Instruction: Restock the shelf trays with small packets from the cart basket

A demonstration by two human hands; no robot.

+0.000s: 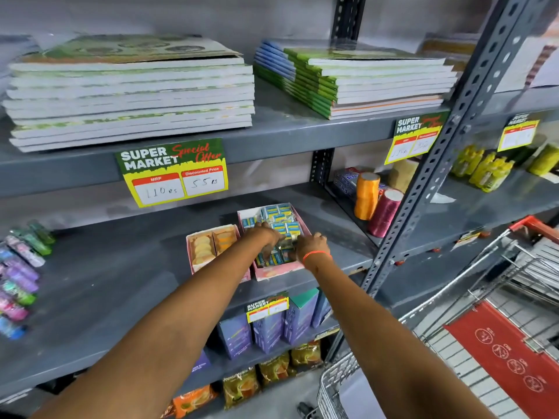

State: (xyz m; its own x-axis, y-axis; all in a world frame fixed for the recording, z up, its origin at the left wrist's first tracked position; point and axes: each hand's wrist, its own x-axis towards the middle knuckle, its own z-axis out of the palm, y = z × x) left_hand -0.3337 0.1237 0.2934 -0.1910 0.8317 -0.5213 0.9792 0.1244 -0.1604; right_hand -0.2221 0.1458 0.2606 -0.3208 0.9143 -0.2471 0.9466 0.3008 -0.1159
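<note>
Both hands' grip closes on blue packets point(279, 228) in the pink tray point(273, 272), beside a biscuit tray point(193, 264).

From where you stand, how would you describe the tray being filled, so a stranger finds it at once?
Find the middle grey shelf under the big yellow price tag. Two pink trays sit together there; take the right pink tray, where both hands reach in. It holds blue packets, while its left neighbour holds pale round biscuits.
</note>
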